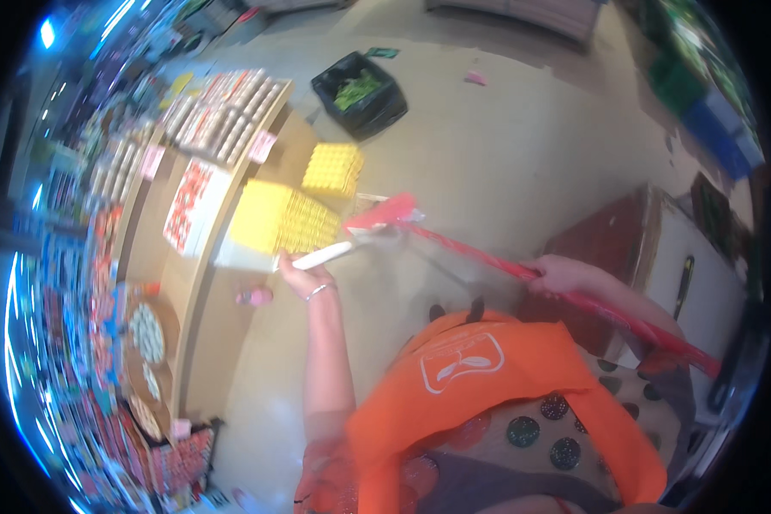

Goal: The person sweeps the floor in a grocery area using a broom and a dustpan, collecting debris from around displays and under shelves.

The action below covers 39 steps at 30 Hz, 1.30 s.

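Observation:
My right hand (556,275) grips a long red pole (469,254), wrapped in clear plastic, that slants across in front of me and past my right arm. At its far end is a red head (382,213) with a pale edge, like that of a broom or mop; blur hides its exact kind. My left hand (301,277) is closed around a white elongated object (321,256), whose far end blurs close to the red head. Just beyond that hand stands a tall stack of yellow egg trays (260,215).
Wooden shelving (196,308) with packed eggs (231,122) runs along the left. A smaller yellow tray stack (334,168) and a black-lined bin (385,112) holding greens stand ahead. A pink object (254,295) lies on the floor. A box cutter (684,286) rests on the white surface at right.

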Tool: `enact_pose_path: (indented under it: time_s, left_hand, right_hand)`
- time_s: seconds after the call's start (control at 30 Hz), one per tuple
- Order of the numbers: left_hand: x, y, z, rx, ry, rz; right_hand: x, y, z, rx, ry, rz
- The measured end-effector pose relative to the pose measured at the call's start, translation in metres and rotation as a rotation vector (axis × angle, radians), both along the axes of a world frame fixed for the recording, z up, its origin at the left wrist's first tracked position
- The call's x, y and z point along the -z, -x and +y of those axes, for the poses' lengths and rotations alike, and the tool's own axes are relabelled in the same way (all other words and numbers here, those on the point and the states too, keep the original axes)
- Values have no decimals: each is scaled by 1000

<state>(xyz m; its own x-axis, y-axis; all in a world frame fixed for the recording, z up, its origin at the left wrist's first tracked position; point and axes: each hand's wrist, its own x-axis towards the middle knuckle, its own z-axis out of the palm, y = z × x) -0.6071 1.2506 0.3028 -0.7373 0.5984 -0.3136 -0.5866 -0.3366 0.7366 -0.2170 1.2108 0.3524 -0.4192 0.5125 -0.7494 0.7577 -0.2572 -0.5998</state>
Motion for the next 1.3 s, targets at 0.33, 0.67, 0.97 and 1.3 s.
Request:
enact_pose_path:
  time_s: [0.33, 0.67, 0.97, 1.3]
  left_hand:
    - [-57, 35, 270, 296, -205, 116]
    - [-13, 27, 497, 629, -146, 951]
    - [107, 14, 586, 831, -436, 1931]
    - [172, 63, 616, 1083, -361, 1965]
  right_hand:
    - [2, 46, 162, 295, -146, 63]
    - [44, 101, 415, 513, -113, 408]
    - [98, 128, 525, 766, -4, 624]
    - [62, 155, 550, 978, 86, 537]
